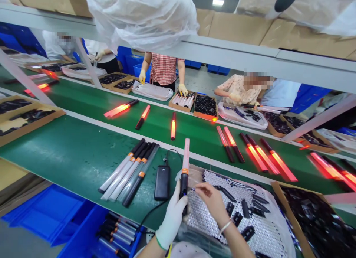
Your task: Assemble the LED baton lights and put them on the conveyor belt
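Observation:
My left hand, in a white glove, grips the black handle of a light stick. The stick points up and away, with a pale pink tube and an orange label. To its right, my bare right hand hovers over a plastic-lined tray packed with silver round cells, apparently batteries. Thumb and fingers are pinched together; whether something small is between them is hidden. Black battery holders lie loose on top of the cells. Left of my gloved hand lies a black power bank with a cable.
Several unlit light sticks lie together at left. Beyond, a green conveyor belt carries glowing red sticks. A carton of black parts stands right; a blue bin holds sticks below. Several co-workers stand across; a shelf crosses overhead.

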Tool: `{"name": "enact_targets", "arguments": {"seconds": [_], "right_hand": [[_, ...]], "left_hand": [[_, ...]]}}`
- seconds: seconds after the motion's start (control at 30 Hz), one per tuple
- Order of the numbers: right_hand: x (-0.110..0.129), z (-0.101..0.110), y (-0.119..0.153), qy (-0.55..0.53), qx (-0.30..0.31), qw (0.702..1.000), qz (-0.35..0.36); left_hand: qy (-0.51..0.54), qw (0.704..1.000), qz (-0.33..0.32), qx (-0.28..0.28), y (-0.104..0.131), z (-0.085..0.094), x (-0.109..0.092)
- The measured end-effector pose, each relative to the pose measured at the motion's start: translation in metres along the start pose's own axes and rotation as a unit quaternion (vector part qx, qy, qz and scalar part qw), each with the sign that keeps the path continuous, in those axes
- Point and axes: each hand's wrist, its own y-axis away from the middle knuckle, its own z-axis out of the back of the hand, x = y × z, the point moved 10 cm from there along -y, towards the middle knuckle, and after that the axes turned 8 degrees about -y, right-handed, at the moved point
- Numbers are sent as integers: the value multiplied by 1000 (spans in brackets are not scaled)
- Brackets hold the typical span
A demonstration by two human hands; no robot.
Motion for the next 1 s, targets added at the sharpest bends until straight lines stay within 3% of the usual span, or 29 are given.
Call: {"name": "enact_targets", "arguments": {"seconds": [0.1,0.23,0.37,0.47,0.57,0.67,0.73,0.77,0.87,1.0], "right_hand": [[-27,5,-36,113,47,992,-22],[-30,-5,-68,137,107,985,-7],[-8,-19,-55,102,117,988,16],[6,-25,-30,-56,76,996,10],[4,-26,-17,-242,18,970,-15],[-13,-16,-22,-275,-19,960,-50],[-26,7,-25,-251,-63,965,-40],[-32,19,-24,-229,-84,969,-24],[-49,43,-13,-158,-96,983,15],[-52,50,6,-130,-86,986,65]], "left_hand": [[2,1000,6,4,2,2,-6],[-49,999,-19,-10,3,8,-13],[-126,978,-138,-93,6,24,-34],[-149,962,-201,-110,6,26,-41],[-251,932,-251,-71,3,12,-47],[-456,840,-294,-6,-2,-16,-51],[-552,774,-311,18,-8,-30,-51],[-573,756,-315,18,-12,-34,-51],[-581,752,-310,10,-27,-39,-50],[-574,758,-309,32,-38,-48,-43]]}}
